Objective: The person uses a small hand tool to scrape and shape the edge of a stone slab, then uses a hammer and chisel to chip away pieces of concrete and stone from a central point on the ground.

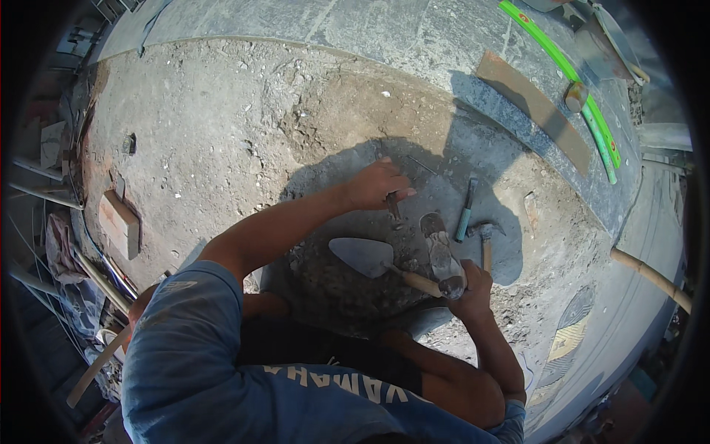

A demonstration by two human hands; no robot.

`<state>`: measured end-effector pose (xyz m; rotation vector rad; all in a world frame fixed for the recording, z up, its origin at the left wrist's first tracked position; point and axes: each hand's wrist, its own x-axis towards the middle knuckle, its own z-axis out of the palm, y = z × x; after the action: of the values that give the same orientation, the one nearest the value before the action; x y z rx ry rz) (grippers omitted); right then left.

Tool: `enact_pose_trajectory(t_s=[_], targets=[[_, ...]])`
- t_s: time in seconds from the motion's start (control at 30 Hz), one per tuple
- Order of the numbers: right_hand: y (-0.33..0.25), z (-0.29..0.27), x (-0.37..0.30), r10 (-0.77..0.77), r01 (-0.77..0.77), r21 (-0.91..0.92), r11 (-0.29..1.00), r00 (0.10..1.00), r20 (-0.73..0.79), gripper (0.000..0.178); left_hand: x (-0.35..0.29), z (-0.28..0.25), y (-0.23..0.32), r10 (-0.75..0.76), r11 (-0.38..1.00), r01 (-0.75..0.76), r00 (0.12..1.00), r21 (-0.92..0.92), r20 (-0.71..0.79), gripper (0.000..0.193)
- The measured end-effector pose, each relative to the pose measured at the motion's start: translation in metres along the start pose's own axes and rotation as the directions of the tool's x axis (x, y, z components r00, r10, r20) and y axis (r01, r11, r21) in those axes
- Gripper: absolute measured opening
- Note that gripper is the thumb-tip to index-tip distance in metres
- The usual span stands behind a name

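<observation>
My left hand (379, 183) is closed around a metal chisel (395, 213), whose lower end shows below the fingers against the dirt. Lower right, my right hand (473, 288) is closed on what looks like a club hammer (451, 286) with a worn grey metal head; its handle is mostly hidden by the hand. A pointed trowel (362, 256) lies between my arms, its wooden handle (421, 283) reaching toward the right hand. To the right of the hammer lie a tool with a teal grip (464, 222) and a claw hammer (486, 243) with a wooden handle.
A thin metal rod (423, 164) lies beyond my left hand. A brick-like block (119, 224) sits at left. A flat brown board (534, 109), a bright green curved strip (543, 43) and a mallet (577, 97) lie on the slab at upper right. A sandal (569, 333) lies lower right.
</observation>
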<state>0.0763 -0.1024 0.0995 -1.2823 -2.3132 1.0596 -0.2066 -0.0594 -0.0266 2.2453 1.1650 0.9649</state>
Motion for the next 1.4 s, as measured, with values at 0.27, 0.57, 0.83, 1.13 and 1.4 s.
enact_pose_trajectory(t_s=[0.27, 0.57, 0.83, 1.13, 1.4], targets=[[0.026, 0.022, -0.002, -0.138, 0.137, -0.037, 0.990, 0.990, -0.026, 0.019, 0.016, -0.003, -0.004, 0.071, 0.997, -0.070, 0.993, 0.018, -0.096, 0.031], [0.036, 0.026, 0.000, -0.408, 0.415, 0.013, 0.910, 0.898, -0.168, 0.019, 0.021, -0.005, -0.001, -0.023, 1.000, 0.025, 0.993, 0.018, -0.113, 0.036], [0.027, 0.025, -0.003, -0.419, 0.437, 0.067, 0.897, 0.888, -0.190, 0.014, 0.014, 0.001, -0.011, -0.039, 0.998, 0.042, 0.997, 0.048, -0.066, 0.032], [-0.013, 0.009, -0.004, -0.472, 0.515, 0.133, 0.847, 0.843, -0.256, 0.016, 0.007, -0.003, -0.006, -0.041, 0.997, 0.049, 0.990, 0.059, -0.133, 0.033], [0.011, 0.026, 0.003, -0.158, 0.157, -0.076, 0.985, 0.987, -0.006, 0.014, 0.006, 0.002, -0.010, -0.082, 0.996, 0.084, 0.991, 0.014, -0.107, 0.034]])
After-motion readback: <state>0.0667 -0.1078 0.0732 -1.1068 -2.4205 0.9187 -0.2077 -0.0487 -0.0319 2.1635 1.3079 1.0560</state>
